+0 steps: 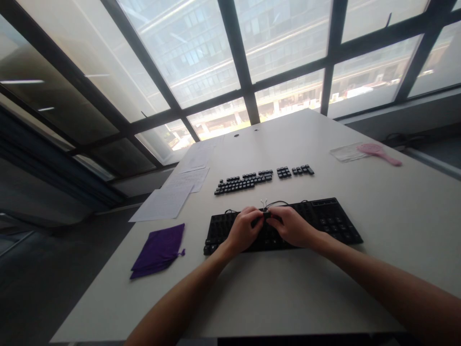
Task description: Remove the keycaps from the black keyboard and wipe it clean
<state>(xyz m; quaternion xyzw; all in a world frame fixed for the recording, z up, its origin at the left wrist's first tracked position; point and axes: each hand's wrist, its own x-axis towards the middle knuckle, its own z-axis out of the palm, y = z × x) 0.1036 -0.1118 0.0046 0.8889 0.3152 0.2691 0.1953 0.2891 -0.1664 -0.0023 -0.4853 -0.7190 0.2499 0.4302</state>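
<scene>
- The left hand [243, 230] and right hand [293, 226] meet over the keyboard [331, 221]. The fingers of both are curled tight, tips pinched on a small dark piece [265, 215] (a keycap, most likely).
- A thin wire tool [264, 202] pokes up just beyond the fingers.
- Step in hand, as I judge it: working one cap at its seat. The next move calls for a straight, even pull with the board steadied.
- Rows of loose keycaps [245, 181] lie farther beyond the fingers, with a purple pouch [158, 250] and papers [169, 199] to their left and a pink brush [380, 153] far right.
- The worktop [288, 288] is pale, with tall windows [201, 57] behind it.
</scene>
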